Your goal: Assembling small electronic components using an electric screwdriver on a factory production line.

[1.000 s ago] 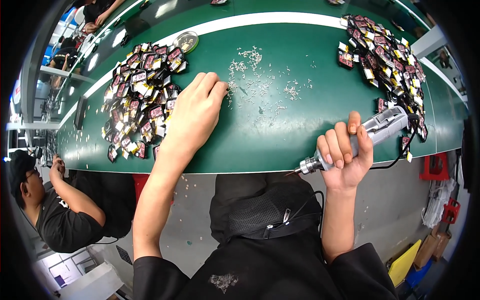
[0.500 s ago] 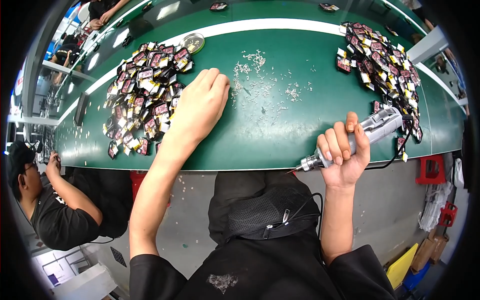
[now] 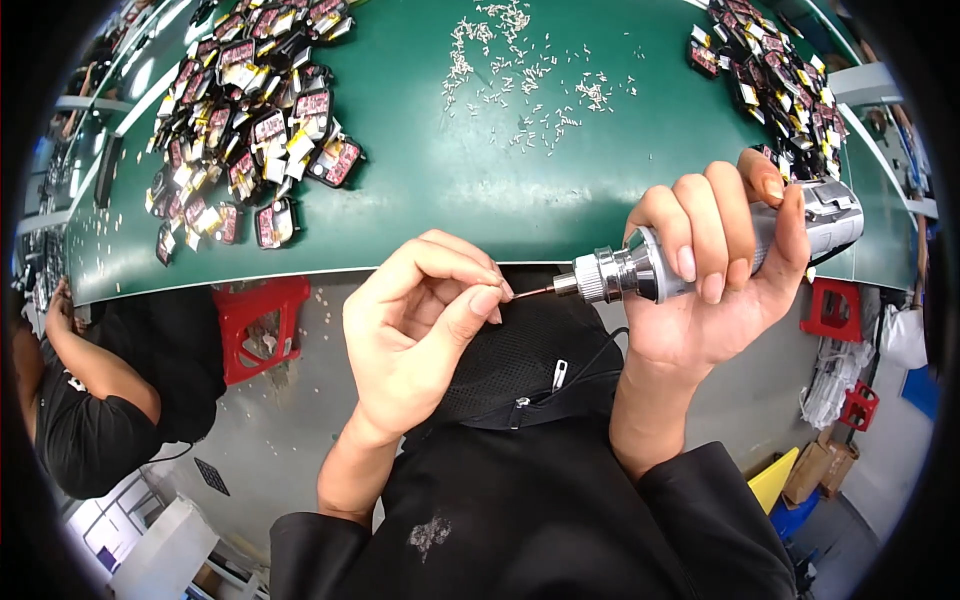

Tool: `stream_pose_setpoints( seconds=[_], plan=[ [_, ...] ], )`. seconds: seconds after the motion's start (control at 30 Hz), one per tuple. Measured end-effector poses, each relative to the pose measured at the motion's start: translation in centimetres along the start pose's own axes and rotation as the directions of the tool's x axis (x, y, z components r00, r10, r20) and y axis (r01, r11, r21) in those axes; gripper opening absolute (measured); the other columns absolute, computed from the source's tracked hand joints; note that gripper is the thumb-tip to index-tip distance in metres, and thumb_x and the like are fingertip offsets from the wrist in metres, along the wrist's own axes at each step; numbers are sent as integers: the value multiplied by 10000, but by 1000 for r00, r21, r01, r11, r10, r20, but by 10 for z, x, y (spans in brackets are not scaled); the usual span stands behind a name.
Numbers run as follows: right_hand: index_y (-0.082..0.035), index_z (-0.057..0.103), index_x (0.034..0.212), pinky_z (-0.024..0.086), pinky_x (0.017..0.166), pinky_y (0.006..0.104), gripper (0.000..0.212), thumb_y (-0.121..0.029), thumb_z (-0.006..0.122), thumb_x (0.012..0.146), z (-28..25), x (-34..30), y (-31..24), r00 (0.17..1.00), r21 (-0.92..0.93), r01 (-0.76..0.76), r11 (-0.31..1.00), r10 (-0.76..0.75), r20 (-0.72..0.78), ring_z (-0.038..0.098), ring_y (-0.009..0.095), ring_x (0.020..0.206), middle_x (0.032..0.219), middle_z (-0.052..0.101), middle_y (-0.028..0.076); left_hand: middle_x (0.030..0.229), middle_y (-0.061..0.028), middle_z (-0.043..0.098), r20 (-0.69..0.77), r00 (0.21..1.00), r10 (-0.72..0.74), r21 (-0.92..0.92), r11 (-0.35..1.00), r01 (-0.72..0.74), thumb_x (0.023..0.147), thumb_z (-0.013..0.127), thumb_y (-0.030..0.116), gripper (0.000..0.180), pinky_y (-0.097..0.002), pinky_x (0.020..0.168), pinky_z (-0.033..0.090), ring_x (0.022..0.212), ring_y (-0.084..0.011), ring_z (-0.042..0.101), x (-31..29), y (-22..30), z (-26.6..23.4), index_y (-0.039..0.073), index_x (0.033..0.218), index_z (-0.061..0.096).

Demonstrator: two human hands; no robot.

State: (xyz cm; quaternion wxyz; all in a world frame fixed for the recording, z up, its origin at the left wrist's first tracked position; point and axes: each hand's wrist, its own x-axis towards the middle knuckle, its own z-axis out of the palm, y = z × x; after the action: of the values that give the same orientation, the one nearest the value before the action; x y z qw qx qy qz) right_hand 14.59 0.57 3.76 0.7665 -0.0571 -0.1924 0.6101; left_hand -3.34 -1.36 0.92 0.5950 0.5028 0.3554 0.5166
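Observation:
My right hand point(image 3: 715, 270) grips a silver electric screwdriver point(image 3: 690, 255) level, bit pointing left, in front of my chest below the table edge. My left hand point(image 3: 420, 330) pinches its thumb and forefinger together at the bit's tip; a small screw may be between them, too small to tell. On the green table point(image 3: 450, 190) lies a scatter of small silver screws point(image 3: 530, 90). A heap of small dark red-and-yellow parts point(image 3: 255, 130) lies at the left, and another heap point(image 3: 775, 75) at the right.
A person in black point(image 3: 90, 390) sits at the lower left beside a red stool point(image 3: 260, 320). Another red stool point(image 3: 830, 310) stands at the right. Cardboard boxes and a yellow bin point(image 3: 790, 480) sit on the floor at the lower right.
My left hand came off the table and drew back to the screwdriver bit. My right hand lifted the screwdriver up and nearer. The view tilted down toward my lap.

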Motion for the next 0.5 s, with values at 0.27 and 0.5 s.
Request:
stream_pose_setpoints(
  seconds=[0.27,0.5],
  plan=[
    [-40,526,863,339,487,242,155,-189,524,906,11,0,14,1000,-9,17,1000,-17,1,351,75,401,496,365,-43,836,-149,575,49,996,-78,-292,952,89,910,542,58,134,-272,644,479,726,-167,565,-5,-7,-2,-62,850,545],
    [-35,528,871,338,482,242,168,-197,514,910,8,0,17,999,-35,9,999,-7,36,348,72,399,495,366,-43,814,-135,574,57,995,-81,-290,952,94,899,550,41,119,-266,639,461,706,-158,551,-6,-5,-4,-62,840,544]
  ],
)
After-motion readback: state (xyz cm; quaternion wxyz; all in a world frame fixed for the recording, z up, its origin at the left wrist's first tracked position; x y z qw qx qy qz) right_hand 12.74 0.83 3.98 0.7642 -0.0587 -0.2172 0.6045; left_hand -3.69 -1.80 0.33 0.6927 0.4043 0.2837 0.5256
